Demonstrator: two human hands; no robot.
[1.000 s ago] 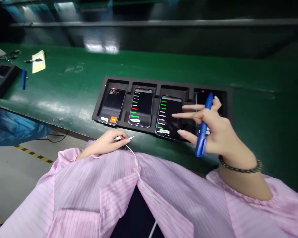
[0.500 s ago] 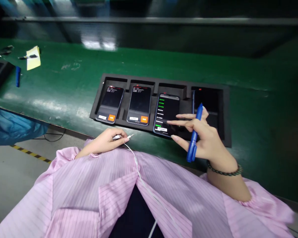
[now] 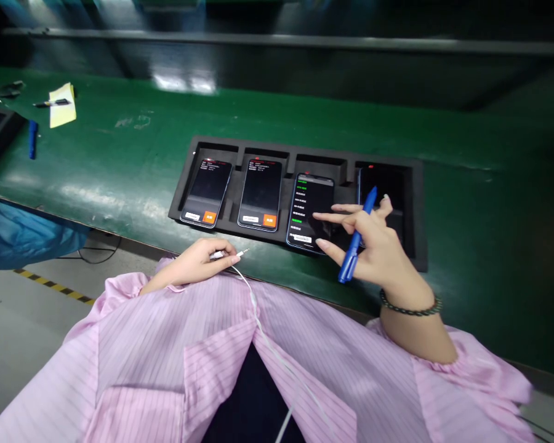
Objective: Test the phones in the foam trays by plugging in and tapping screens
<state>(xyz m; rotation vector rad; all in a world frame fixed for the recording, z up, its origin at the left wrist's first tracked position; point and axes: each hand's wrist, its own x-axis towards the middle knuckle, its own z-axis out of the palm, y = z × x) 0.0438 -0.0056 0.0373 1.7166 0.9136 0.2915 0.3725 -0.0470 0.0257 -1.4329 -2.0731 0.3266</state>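
My right hand [image 3: 373, 246] holds a blue pen [image 3: 357, 237] between its fingers, with the index fingertip at the lit screen of the third phone [image 3: 307, 209]. That screen shows a list of white and green lines. My left hand [image 3: 200, 261] is closed on the white earphone cable [image 3: 242, 277], whose metal plug sticks out past the fingertips. Two phones, the leftmost phone [image 3: 207, 194] and the second phone [image 3: 260, 194], show dark screens with orange squares at the bottom. The rightmost phone [image 3: 383, 181] is partly hidden behind my right hand. All lie in a black foam tray [image 3: 184, 178].
The green workbench [image 3: 133, 166] carries a yellow notepad [image 3: 63, 115] with a black pen [image 3: 50, 103] on it. Left of these are another blue pen [image 3: 32, 139] and a second black tray [image 3: 2, 138]. Blue cloth [image 3: 28, 237] hangs below the bench edge.
The list on the third phone has scrolled up. My right hand has shifted slightly left and up with the blue pen. My left hand stays in place.
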